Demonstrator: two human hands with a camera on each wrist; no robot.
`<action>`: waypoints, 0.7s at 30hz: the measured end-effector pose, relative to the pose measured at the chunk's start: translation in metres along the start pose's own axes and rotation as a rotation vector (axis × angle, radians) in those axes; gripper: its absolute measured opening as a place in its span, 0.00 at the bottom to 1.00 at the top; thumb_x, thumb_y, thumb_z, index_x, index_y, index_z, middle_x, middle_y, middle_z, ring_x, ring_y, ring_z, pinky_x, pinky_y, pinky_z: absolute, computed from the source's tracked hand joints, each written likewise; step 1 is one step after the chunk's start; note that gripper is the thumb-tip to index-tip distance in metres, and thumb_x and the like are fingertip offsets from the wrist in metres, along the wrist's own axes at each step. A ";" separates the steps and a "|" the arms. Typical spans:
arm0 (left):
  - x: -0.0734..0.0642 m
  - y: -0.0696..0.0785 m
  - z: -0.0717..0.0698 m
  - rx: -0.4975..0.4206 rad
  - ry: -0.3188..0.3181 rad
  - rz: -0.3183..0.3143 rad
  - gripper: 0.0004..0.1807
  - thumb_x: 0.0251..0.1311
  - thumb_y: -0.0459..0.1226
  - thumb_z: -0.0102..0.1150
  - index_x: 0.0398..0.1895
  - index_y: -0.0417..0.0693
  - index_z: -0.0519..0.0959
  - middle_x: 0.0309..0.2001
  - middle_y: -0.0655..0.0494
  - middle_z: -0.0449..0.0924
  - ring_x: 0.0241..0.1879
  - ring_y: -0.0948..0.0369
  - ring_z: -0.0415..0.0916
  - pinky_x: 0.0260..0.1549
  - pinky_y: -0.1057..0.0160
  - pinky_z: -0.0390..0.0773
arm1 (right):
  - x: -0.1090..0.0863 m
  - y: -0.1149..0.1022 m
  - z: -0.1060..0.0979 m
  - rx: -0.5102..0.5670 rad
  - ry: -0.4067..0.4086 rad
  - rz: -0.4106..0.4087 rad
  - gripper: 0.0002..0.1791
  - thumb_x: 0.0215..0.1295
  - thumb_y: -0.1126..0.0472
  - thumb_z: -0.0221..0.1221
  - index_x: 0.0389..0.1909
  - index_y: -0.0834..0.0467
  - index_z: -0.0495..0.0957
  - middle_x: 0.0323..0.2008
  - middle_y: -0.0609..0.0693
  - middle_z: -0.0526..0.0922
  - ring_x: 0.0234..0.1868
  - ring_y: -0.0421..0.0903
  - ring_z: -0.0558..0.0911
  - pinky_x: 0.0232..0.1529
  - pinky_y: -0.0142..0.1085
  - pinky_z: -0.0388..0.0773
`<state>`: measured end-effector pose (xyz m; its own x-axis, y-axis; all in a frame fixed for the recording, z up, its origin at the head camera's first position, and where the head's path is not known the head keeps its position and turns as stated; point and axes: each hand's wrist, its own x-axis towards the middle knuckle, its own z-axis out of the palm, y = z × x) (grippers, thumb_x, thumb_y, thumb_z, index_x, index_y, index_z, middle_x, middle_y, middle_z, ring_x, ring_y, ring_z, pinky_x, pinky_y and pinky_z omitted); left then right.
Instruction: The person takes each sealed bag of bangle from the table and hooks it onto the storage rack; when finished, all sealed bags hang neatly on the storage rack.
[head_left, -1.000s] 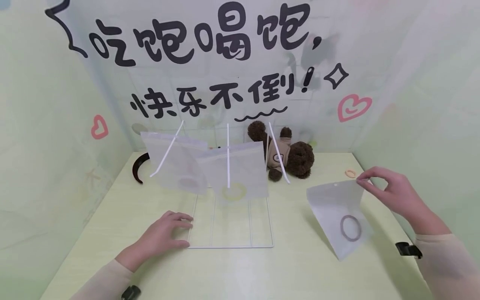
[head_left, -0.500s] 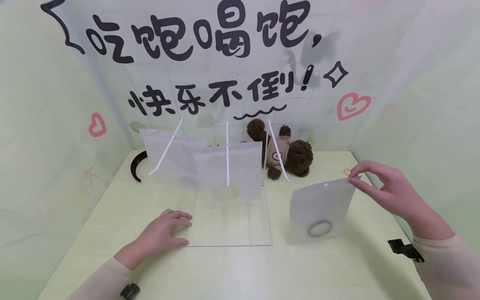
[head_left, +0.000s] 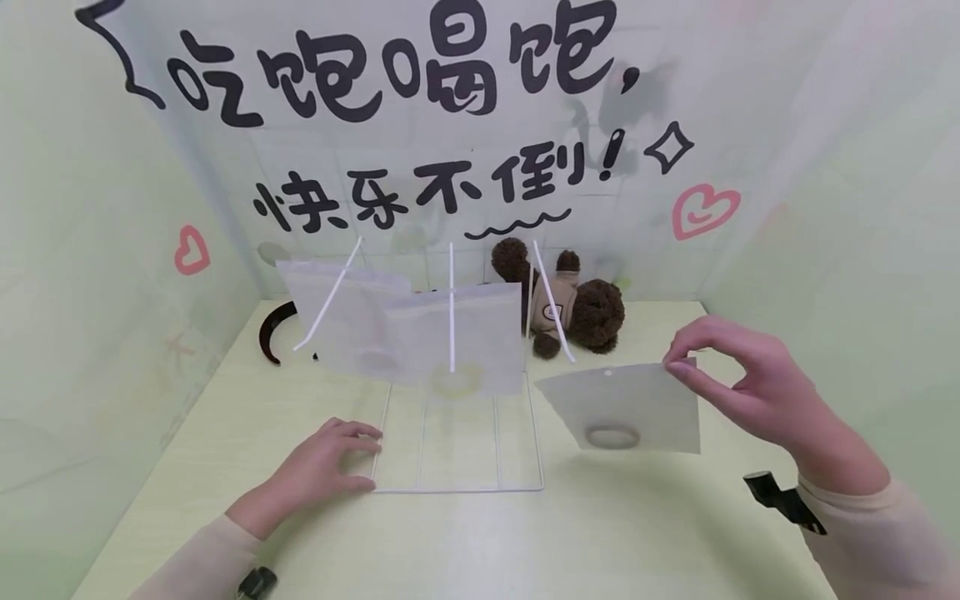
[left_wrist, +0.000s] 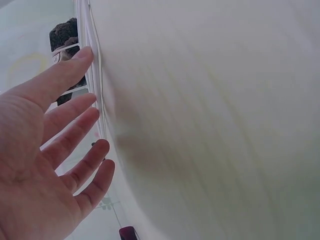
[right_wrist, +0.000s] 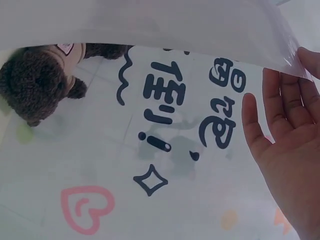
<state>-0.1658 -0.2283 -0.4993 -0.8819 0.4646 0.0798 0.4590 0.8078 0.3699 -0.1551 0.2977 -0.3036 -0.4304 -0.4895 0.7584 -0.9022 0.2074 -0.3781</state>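
Observation:
My right hand (head_left: 757,392) pinches the top corner of a frosted zip bag (head_left: 660,408), lifted over the table to the right of a white wire rack (head_left: 542,442). A dark ring (head_left: 613,437) shows through the bag, and a small hole pierces its top edge. In the right wrist view, thumb and fingertips close on the bag's edge. The fingertips of my left hand (head_left: 315,458) touch the left side of the rack's base; in the left wrist view its fingers are spread and nearly straight. Two more frosted bags hang on the rack's left prong (head_left: 326,300) and middle prong (head_left: 452,333).
The rack's right prong (head_left: 555,304) carries no bag. Behind it a brown plush bear (head_left: 596,317) lies against the back wall. A dark curved object (head_left: 270,333) sits at the back left, partly behind the left bag. Printed cloth walls enclose the table (head_left: 480,550).
My right hand has moved left with the zip bag, bringing it nearer the rack. The bag has swung and tilted. The left hand stays at the rack's base.

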 end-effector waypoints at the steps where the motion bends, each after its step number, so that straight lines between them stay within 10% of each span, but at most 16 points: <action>1: 0.000 0.000 0.000 0.001 0.002 0.004 0.28 0.45 0.48 0.82 0.52 0.54 0.88 0.60 0.63 0.82 0.58 0.54 0.76 0.56 0.47 0.81 | 0.004 -0.003 0.003 0.013 0.008 -0.023 0.06 0.67 0.70 0.65 0.35 0.71 0.82 0.31 0.52 0.82 0.39 0.38 0.77 0.47 0.24 0.74; 21: 0.000 -0.002 0.001 0.008 0.008 0.019 0.27 0.45 0.49 0.81 0.52 0.56 0.88 0.61 0.65 0.82 0.58 0.57 0.75 0.56 0.48 0.82 | 0.052 -0.028 0.031 0.052 0.106 -0.230 0.12 0.70 0.66 0.64 0.29 0.72 0.80 0.28 0.54 0.81 0.36 0.42 0.76 0.43 0.25 0.75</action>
<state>-0.1663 -0.2295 -0.5010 -0.8740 0.4769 0.0939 0.4762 0.8017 0.3611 -0.1518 0.2407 -0.2701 -0.2171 -0.4270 0.8778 -0.9752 0.0558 -0.2140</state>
